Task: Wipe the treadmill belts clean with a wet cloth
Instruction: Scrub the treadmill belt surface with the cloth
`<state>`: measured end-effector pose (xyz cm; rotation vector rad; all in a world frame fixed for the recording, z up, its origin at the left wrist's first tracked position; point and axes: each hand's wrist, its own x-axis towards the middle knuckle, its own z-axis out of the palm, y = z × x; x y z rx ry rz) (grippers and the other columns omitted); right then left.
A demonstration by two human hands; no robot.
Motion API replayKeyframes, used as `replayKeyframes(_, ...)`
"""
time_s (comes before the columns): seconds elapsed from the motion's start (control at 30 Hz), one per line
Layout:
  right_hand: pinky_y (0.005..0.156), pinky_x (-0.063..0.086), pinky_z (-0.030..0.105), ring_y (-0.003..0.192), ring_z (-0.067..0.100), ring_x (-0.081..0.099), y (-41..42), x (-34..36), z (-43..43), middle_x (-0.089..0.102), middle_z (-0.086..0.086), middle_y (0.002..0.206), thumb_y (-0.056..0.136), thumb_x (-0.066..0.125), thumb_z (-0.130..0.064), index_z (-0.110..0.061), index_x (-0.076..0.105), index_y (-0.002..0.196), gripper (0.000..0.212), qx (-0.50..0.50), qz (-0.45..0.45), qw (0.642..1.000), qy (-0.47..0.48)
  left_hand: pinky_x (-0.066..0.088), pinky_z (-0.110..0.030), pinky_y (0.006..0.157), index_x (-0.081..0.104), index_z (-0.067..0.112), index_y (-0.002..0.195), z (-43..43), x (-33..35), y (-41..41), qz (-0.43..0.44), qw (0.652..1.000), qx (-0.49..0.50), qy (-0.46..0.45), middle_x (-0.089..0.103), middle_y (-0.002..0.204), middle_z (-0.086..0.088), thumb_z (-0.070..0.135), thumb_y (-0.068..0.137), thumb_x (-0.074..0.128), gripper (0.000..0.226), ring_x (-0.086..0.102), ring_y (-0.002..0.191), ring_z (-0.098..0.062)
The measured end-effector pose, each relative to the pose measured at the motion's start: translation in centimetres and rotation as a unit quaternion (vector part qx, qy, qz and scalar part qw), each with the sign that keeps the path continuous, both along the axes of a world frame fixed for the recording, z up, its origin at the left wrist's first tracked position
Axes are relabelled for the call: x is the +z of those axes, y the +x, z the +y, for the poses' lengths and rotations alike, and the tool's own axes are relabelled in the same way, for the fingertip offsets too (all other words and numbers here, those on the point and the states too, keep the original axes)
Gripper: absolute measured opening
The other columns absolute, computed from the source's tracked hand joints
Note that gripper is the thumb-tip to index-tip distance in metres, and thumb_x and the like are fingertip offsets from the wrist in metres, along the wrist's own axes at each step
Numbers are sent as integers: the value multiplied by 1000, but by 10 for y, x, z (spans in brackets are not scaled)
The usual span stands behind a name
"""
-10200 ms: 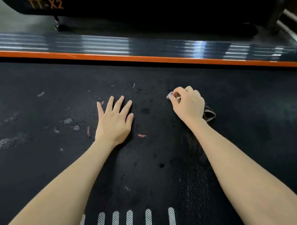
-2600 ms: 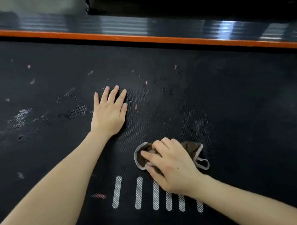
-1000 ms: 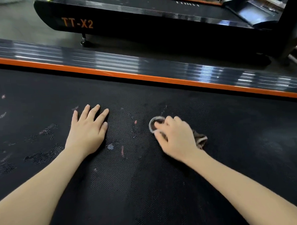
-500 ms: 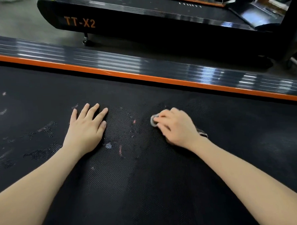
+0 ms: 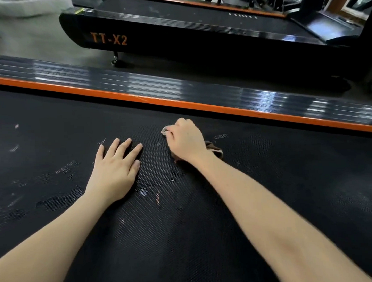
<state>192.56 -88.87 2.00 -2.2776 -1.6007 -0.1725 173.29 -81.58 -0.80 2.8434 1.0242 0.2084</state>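
Observation:
The black textured treadmill belt (image 5: 289,179) fills the lower view, with pale dusty smears at the left and small specks near my hands. My left hand (image 5: 116,169) lies flat on the belt, fingers straight and spread. My right hand (image 5: 185,139) has curled fingers gripping a small brown cloth (image 5: 215,149) and presses it on the belt. Most of the cloth is hidden under the hand; a pale edge shows at the fingertips and a brown fold behind the wrist.
An orange strip (image 5: 200,107) and a glossy ribbed side rail (image 5: 157,84) border the belt's far edge. Beyond a strip of grey floor stands a second black treadmill (image 5: 176,34) marked TT-X2, with window frames at the far right.
My right hand has slid the cloth further away toward the orange strip over the last second. My left hand stays flat in place. The camera has tilted up.

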Motion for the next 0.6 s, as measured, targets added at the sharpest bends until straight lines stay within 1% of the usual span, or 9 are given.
replayKeyframes(0.07,79,46,39,98,35,53,35,2,-13,59,18,104,96,35,-26,-16,70,111,40,-45,-32,998,-19,3,-47,116,29,32,147,1,0,-1,-3,1000,-2,1,25,155,-1,55,81,-4,77,9,146,-23)
replayKeyframes(0.13,83,46,40,104,36,53,81,5,-31,58,19,111,98,32,-27,-11,69,112,43,-172,-55,983,-26,4,-48,116,31,31,147,1,-2,-1,-6,1000,0,8,27,154,-2,54,82,-2,76,12,145,-24)
replayKeyframes(0.2,85,44,41,107,35,50,110,4,-42,56,17,114,101,34,-29,-6,66,114,41,-280,-30,959,-35,5,-49,116,31,31,146,0,-3,0,-1,1000,3,18,28,154,-2,53,83,-2,75,13,145,-25)
replayKeyframes(0.27,85,44,41,106,35,49,101,4,-36,55,16,115,101,34,-30,-6,64,114,41,-290,-39,955,-48,6,-49,116,31,31,146,0,-3,1,2,1000,3,21,28,154,-3,53,83,-1,75,13,145,-25)
replayKeyframes(0.3,83,44,40,104,37,51,86,3,-30,56,17,113,100,32,-30,-8,65,112,42,-267,-49,961,-48,6,-49,115,32,31,146,0,-3,1,1,1000,3,21,28,154,-3,53,83,-1,74,14,145,-26)
replayKeyframes(0.37,71,43,38,93,38,55,42,1,-20,60,19,102,93,29,-28,-11,70,101,45,-171,-67,982,-43,5,-49,115,32,30,146,-1,-1,2,-1,1000,4,19,28,154,-4,51,85,3,71,14,145,-26)
replayKeyframes(0.43,62,41,38,79,37,56,-10,-5,-22,59,20,88,91,32,-28,-8,70,87,43,-72,-44,996,-32,4,-49,116,31,30,146,-1,1,1,-3,1000,3,10,27,154,-3,48,87,11,65,12,145,-26)
replayKeyframes(0.5,60,43,42,70,34,52,-57,-5,-46,57,17,80,94,31,-30,-7,66,78,45,-7,1,1000,-13,4,-49,115,31,30,147,0,2,0,-10,1000,5,-1,26,155,-3,45,92,16,59,11,145,-26)
replayKeyframes(0.6,63,42,44,72,30,47,-106,-6,-115,56,13,84,98,32,-28,-7,64,88,40,117,35,992,-34,3,-49,116,29,29,147,-2,3,-1,-10,1000,6,-4,24,156,-3,36,100,28,47,9,146,-25)
